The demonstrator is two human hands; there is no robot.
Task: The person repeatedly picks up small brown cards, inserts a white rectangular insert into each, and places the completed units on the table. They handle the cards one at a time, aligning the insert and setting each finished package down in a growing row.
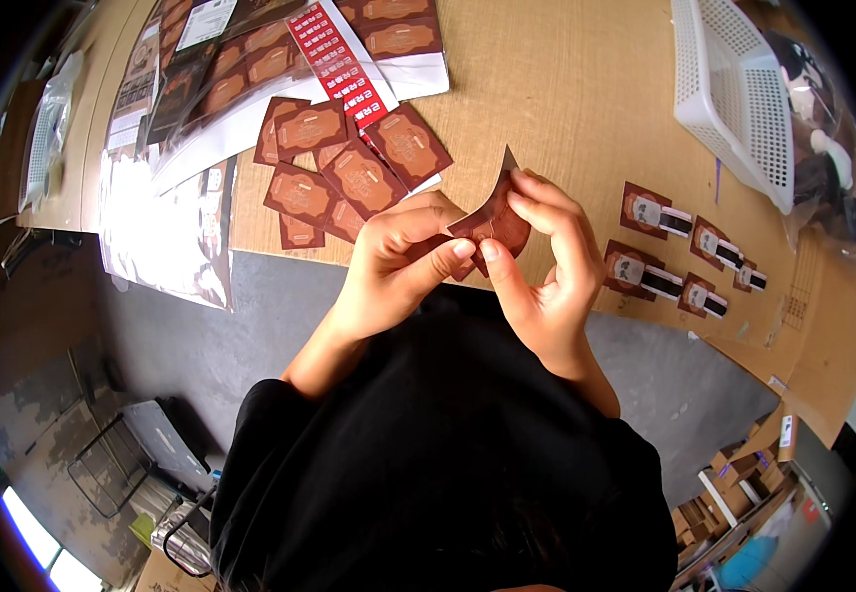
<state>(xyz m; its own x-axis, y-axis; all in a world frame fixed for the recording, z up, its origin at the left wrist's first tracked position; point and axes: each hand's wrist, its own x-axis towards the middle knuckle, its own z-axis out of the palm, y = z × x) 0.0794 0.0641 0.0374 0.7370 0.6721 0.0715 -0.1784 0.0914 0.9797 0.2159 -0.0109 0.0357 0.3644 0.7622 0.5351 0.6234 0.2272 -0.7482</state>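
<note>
Between my two hands, over the table's front edge, a brown printed card (499,219) is bent into a curve. My left hand (403,261) pinches its near left side, thumb against the card. My right hand (556,261) grips the other side, with its thumb near the left one and its fingers behind the card. Just beyond my left hand lies a loose, overlapping pile of similar brown cards (361,178). To the right of my right hand, several brown cards with pale and black strips attached (635,268) are laid out apart from each other.
A white perforated plastic basket (734,109) stands at the far right, beside clear bags (822,148). At the back left are large printed brown sheets (270,59), a red sticker strip (334,59) and shiny clear plastic wrap (167,222). Brown cardboard (822,345) lies at the right corner.
</note>
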